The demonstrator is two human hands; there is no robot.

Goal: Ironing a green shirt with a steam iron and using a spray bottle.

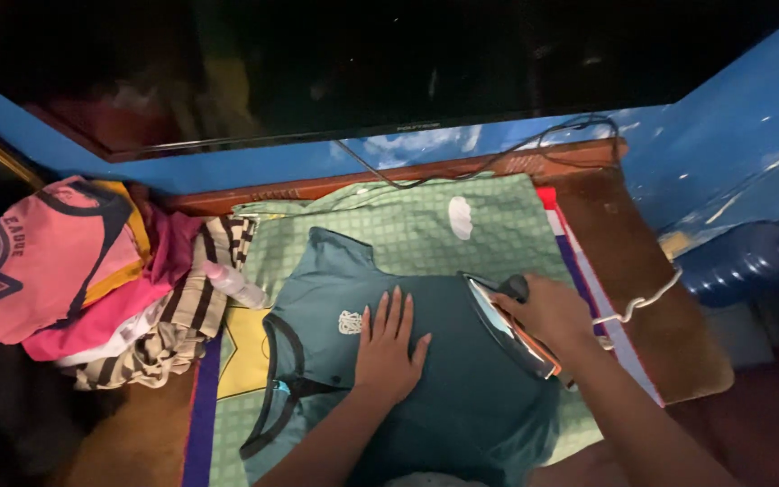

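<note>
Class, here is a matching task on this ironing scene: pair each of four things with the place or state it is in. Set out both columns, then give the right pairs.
Column one:
1. left hand
2. right hand
3. pile of clothes
4. spray bottle

Column two:
A. heaped at the left of the checked green cloth
B. lying between the heap and the shirt
C. pressed flat, fingers spread, on the teal shirt
D. gripping the iron, tilted on its edge

Pairs: 1-C, 2-D, 3-A, 4-B
</note>
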